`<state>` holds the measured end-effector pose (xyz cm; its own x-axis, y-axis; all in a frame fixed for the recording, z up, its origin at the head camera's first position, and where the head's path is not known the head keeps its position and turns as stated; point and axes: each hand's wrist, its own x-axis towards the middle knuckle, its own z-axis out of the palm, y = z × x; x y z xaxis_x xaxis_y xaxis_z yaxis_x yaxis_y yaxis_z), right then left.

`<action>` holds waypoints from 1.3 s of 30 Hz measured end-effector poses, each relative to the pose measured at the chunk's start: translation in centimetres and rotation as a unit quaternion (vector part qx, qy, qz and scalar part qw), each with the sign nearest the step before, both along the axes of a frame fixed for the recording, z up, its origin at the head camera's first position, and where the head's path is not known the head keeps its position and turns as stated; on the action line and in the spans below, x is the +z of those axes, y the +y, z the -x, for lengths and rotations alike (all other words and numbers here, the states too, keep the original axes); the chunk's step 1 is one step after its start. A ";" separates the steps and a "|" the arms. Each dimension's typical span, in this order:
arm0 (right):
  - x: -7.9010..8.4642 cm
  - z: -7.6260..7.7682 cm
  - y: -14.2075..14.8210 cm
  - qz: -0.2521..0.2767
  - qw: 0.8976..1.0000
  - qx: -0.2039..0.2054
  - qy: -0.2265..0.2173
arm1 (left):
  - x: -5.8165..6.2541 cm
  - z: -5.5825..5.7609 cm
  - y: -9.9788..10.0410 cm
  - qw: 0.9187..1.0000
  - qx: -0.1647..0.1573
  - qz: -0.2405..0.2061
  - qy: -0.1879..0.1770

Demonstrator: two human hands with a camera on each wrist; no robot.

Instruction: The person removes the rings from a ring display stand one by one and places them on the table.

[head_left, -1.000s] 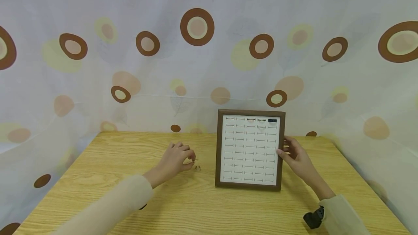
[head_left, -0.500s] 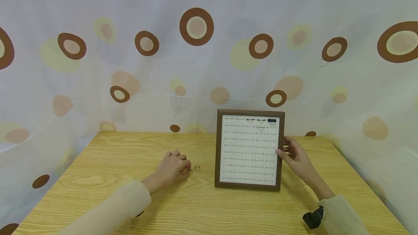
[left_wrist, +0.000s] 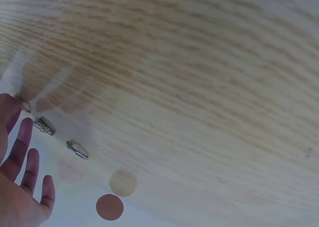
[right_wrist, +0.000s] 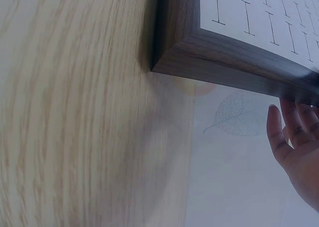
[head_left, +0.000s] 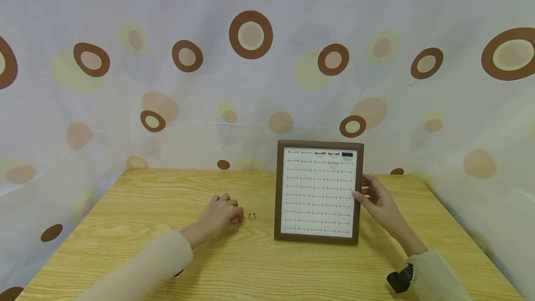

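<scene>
My left hand [head_left: 219, 217] is low over the table with its fingers bent. In the left wrist view a thin gold-coloured ring [left_wrist: 24, 106] shows at the tips of the thumb and forefinger, which pinch it; the other fingers are spread. Just past them lie a patterned ring [left_wrist: 45, 126] and a silvery ring [left_wrist: 77, 149], on the wood. My right hand [head_left: 378, 199] grips the right side of a brown-framed ring display board [head_left: 319, 194], thumb in front and fingers behind. The board stands upright, tilted slightly back, with rows of slits in its white face.
Along the board's top rows sit a few rings [head_left: 333, 154] and a dark label [head_left: 347, 154]. The wooden table [head_left: 251, 268] runs back to a patterned curtain [head_left: 280, 82], which also hangs at both sides.
My left hand has moved down and slightly left with the ring, close to the tabletop beside the other rings. The right hand and board hold still.
</scene>
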<state>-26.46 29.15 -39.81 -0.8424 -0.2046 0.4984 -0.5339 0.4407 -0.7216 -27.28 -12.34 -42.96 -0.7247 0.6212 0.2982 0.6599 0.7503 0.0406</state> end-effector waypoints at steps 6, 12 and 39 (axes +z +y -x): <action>0.2 -0.2 -0.1 -0.005 1.000 -0.004 -0.005 | 0.2 0.0 -0.1 1.000 -0.007 0.005 -0.003; 0.3 -0.3 -0.2 -0.009 1.000 -0.008 -0.010 | 0.5 0.1 0.1 1.000 -0.011 -0.006 0.002; 0.3 -0.3 -0.1 -0.010 1.000 -0.012 -0.014 | 9.0 1.0 5.6 0.989 -0.074 -0.058 0.117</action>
<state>-26.21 29.00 -39.56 -0.8609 -0.1938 0.4704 -0.5027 0.4668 -0.7276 -28.30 -6.73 -33.99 -0.5310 0.6671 0.5224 0.7642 0.6434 -0.0448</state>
